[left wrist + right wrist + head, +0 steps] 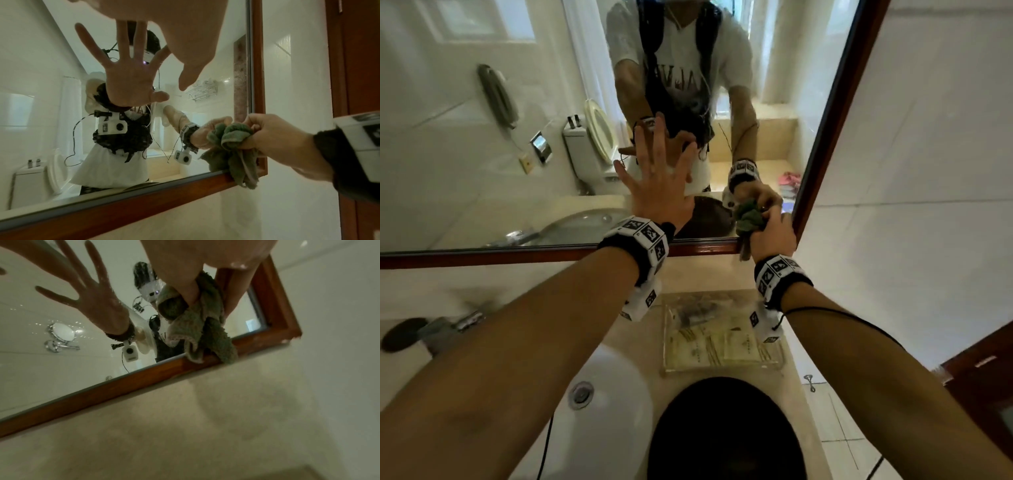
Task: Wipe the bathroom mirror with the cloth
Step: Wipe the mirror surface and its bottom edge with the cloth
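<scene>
The green cloth [749, 219] is bunched in the right hand [774, 233], fingers curled round it, pressed against the glass of the mirror [482, 154] in its lower right corner; loose ends hang over the wooden frame [835, 113]. It looks soft, light terry that crumples easily, so a firm fistful with a padded wad facing the glass should serve best. The left hand [657, 178] is spread flat on the glass beside it. Below lie the counter [804, 404] and sink [613, 394].

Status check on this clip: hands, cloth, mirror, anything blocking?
Left hand flat on mirror, fingers spread. Right hand grips bunched green cloth against glass at the lower right corner of the frame. Nothing blocking.
</scene>
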